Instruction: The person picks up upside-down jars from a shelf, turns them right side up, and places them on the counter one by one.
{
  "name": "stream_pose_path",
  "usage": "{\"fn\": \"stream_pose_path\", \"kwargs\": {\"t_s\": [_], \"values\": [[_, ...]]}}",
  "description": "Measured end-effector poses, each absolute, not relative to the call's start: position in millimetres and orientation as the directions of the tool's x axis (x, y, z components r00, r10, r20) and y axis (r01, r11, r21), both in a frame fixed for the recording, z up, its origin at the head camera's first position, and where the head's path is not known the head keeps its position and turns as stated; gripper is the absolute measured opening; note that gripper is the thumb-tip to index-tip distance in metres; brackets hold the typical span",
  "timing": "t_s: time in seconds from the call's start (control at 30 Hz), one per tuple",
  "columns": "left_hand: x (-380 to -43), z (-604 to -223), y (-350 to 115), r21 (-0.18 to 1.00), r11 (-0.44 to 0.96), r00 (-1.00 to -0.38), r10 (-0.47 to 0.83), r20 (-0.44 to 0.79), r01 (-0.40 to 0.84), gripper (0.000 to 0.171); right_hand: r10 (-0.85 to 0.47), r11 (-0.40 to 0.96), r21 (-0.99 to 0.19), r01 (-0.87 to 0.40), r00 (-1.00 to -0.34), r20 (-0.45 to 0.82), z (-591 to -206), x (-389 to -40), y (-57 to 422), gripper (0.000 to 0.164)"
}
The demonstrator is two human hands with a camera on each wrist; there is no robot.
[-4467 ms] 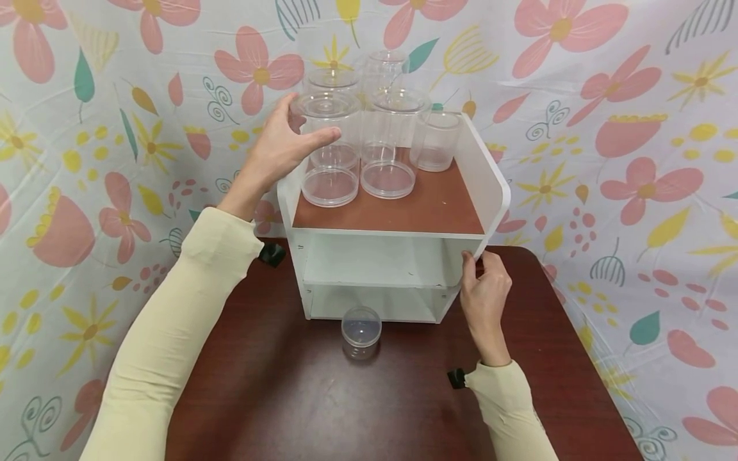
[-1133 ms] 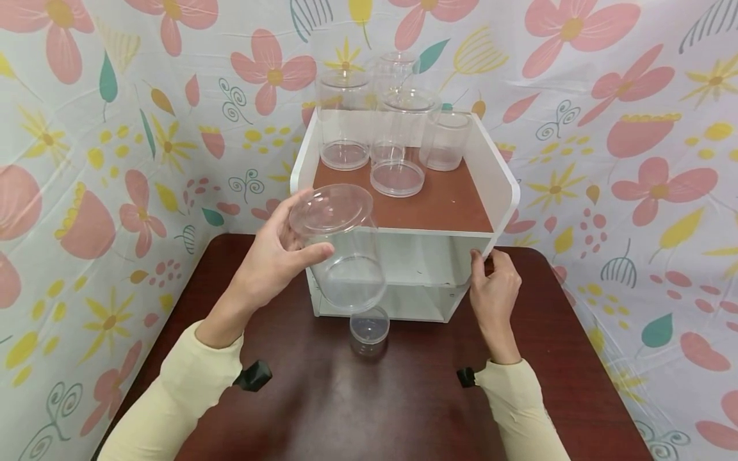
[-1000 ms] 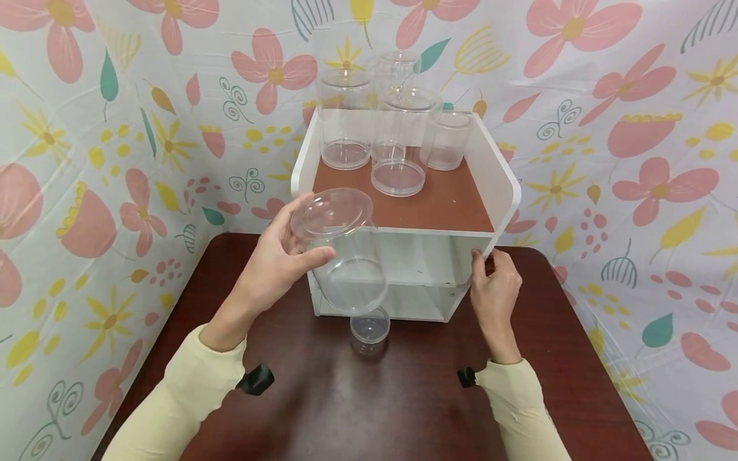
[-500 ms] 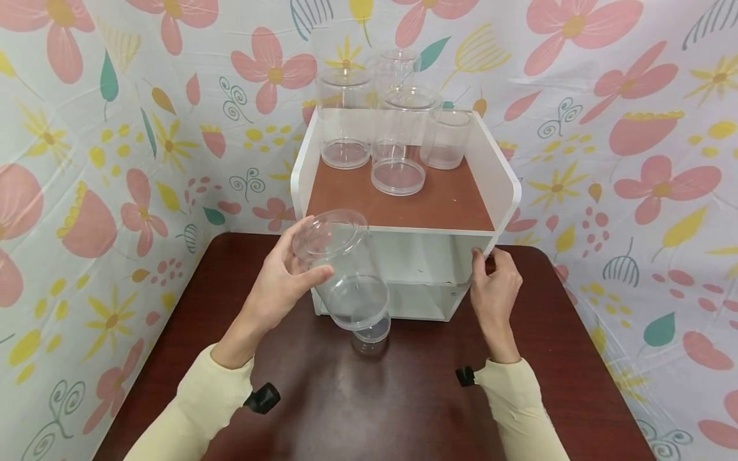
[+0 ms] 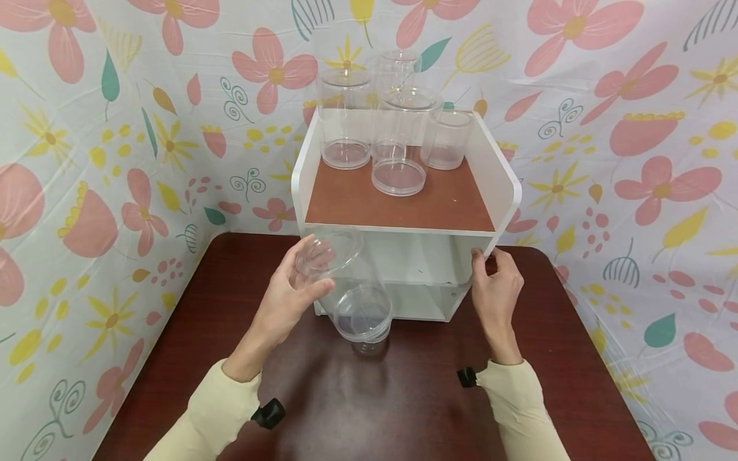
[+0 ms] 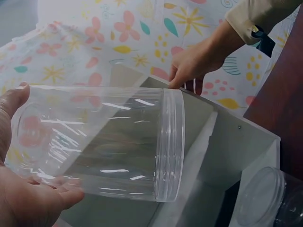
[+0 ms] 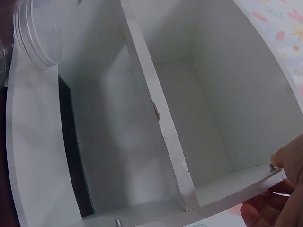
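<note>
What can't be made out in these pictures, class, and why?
- Head view: upper part of the small clear jar, obscured behind the held large clear jar.
- Head view: pale speck on the brown cabinet top, too small to identify.
- Left wrist view: rest of the left hand, past the left edge.
- Right wrist view: rest of the right hand, past the right edge.

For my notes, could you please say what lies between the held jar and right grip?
In the head view, the open-fronted white shelf unit shows between the jar and the right grip.
</note>
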State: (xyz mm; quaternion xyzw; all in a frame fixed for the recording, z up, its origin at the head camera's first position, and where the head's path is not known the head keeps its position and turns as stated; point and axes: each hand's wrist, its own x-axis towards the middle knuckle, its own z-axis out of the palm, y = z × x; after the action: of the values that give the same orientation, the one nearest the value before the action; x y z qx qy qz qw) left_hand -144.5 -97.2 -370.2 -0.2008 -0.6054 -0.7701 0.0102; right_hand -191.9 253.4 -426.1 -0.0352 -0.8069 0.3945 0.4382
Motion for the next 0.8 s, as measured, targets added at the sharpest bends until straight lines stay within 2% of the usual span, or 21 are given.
{"fn": "stream_pose_path", "kwargs": {"t_s": [0.27,0.53,0.67,0.8], "values": [[-144,-383,-92,0.919,-0.301,-0.921,0.215,0.325,0.254,0.085,0.422,0.644,-0.708,-0.292,-0.636,0.646,-431,-180,251,0.029],[-144,-389,-88,0.913,-0.317,-0.919,0.211,0.332,0.257,0.096,0.455,0.578,-0.733,-0.358,-0.605,0.653,-440,-154,243,0.037],[-144,-391,-87,0.912,-0.327,-0.923,0.204,0.325,0.249,0.093,0.425,0.55,-0.739,-0.388,-0.632,0.648,-446,-141,238,0.035],[-145,-394,-85,0.906,-0.343,-0.924,0.195,0.329,0.25,0.086,0.351,0.464,-0.754,-0.465,-0.685,0.638,-450,-131,231,0.037]]}}
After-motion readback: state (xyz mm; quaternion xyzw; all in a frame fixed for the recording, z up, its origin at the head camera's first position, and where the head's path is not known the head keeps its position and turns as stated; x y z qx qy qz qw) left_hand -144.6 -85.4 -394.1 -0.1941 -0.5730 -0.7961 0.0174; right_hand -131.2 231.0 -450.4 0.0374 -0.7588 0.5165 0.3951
